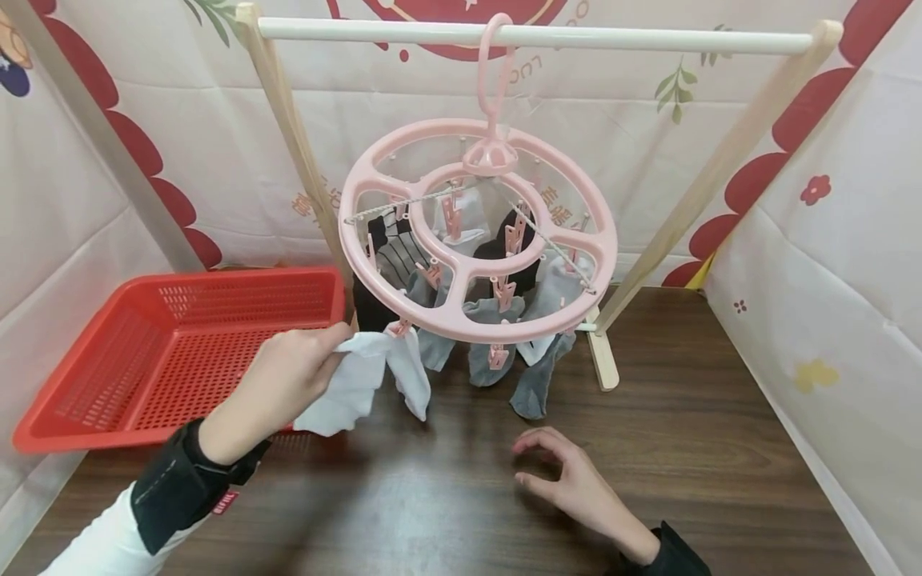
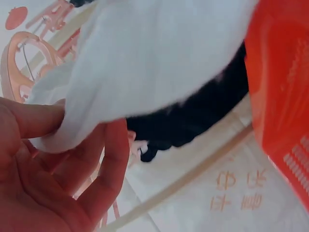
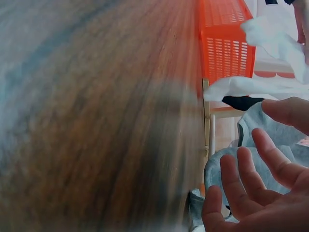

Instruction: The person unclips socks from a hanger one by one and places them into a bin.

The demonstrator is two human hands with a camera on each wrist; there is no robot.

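My left hand pinches the edge of a white sock at the front left of the pink round clip hanger. A pink clip meets the white fabric, and another white piece hangs down just right of it; whether both belong to one sock I cannot tell. In the left wrist view, thumb and fingers hold the folded white fabric. My right hand is over the table below the hanger, fingers loosely bent, holding nothing. Grey socks hang beyond it in the right wrist view.
The hanger's hook is over a white bar on a wooden stand. Black, striped and grey socks hang from its clips. A red basket stands at left on the brown table. Printed cloth surrounds it.
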